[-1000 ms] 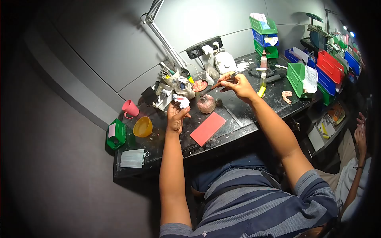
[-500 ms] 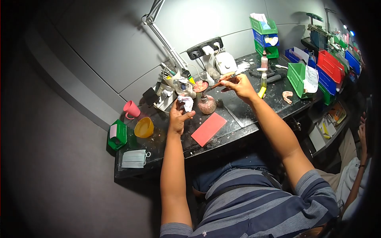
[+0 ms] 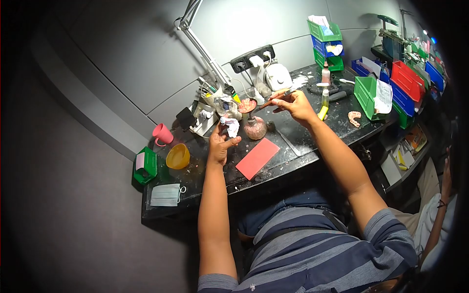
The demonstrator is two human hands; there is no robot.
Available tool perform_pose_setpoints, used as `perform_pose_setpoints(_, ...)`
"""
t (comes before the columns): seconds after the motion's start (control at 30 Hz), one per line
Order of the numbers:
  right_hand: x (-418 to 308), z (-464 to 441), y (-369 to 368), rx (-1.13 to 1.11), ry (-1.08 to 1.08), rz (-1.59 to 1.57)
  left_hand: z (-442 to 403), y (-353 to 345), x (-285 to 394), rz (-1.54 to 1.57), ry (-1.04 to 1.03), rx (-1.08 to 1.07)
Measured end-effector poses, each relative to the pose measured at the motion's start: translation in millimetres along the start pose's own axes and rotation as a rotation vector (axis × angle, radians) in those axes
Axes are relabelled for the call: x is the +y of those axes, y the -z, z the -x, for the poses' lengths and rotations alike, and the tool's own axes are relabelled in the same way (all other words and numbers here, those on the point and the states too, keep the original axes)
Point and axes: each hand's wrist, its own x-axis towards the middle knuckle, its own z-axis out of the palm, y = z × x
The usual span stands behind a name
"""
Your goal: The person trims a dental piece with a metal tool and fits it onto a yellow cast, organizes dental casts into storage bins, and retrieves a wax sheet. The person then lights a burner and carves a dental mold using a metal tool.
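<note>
My left hand [image 3: 221,146] grips a white, irregular lump [image 3: 231,127], perhaps a plaster dental model, with its fingers around the far side. In my right hand [image 3: 295,105] is a slim brownish tool like a wax knife [image 3: 266,104], pinched and pointing left. Its tip is by a small dish of pink wax [image 3: 247,105], which sits above a round, pink-speckled burner [image 3: 255,129]. Between my forearms lies a flat pink wax sheet [image 3: 257,159]. A long metal tool [image 3: 288,142] rests right of the burner.
On the left are a yellow bowl [image 3: 178,156], a pink mug [image 3: 162,135], a green bin [image 3: 145,166] and a face mask [image 3: 165,195]. A dental arch [image 3: 354,118] and a green bin [image 3: 367,97] stand right. A lamp arm [image 3: 203,48] rises behind. Another person's arm [image 3: 443,195] shows far right.
The white lump has turned or shifted slightly in my left hand. My right hand and the tool stay almost where they were. The other person's hand at far right has moved a little.
</note>
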Motion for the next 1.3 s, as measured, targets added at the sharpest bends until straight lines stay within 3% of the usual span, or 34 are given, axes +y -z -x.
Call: perform_pose_setpoints(1.3, -3.3, 2.0, -1.9, 0.025, -0.017, 0.034, 0.9, 2.8, 0.8, 0.059, 0.013, -0.027)
